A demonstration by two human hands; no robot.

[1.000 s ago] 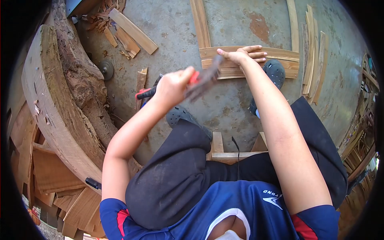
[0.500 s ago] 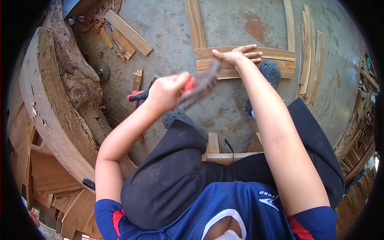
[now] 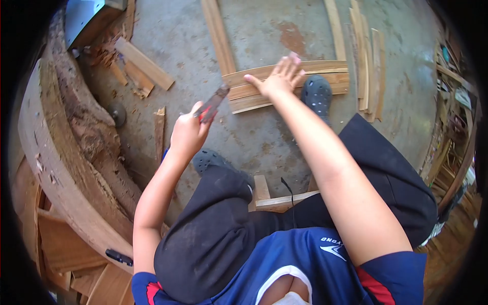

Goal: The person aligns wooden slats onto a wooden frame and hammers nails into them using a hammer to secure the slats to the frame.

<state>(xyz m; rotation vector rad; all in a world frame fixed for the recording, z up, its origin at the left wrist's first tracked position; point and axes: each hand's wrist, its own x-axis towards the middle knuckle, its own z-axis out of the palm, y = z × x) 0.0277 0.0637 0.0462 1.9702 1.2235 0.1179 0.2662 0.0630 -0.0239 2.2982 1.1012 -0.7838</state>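
Note:
My left hand (image 3: 188, 131) is closed around a hammer (image 3: 212, 103) with a dark, worn metal head and some red showing. The head is raised near the left end of the curved wooden slats (image 3: 249, 96); a gap to them cannot be judged. My right hand (image 3: 278, 80) is over the middle of these slats, palm down with fingers spread. Whether it presses on them cannot be told. Two long wooden side pieces (image 3: 218, 35) run from the slats toward the far side. A dark clog (image 3: 316, 96) on my foot rests at the slats' right part.
Loose thin strips (image 3: 377, 71) lie at the right, and offcuts (image 3: 145, 63) with shavings at the upper left. A large curved timber (image 3: 66, 173) fills the left side. My other clog (image 3: 208, 158) stands on the concrete floor. Scrap wood (image 3: 452, 112) is piled at the far right.
The hammer has swung to the left and its head now points up toward the slats' left end. My right hand has spread its fingers more. The whole view has shifted.

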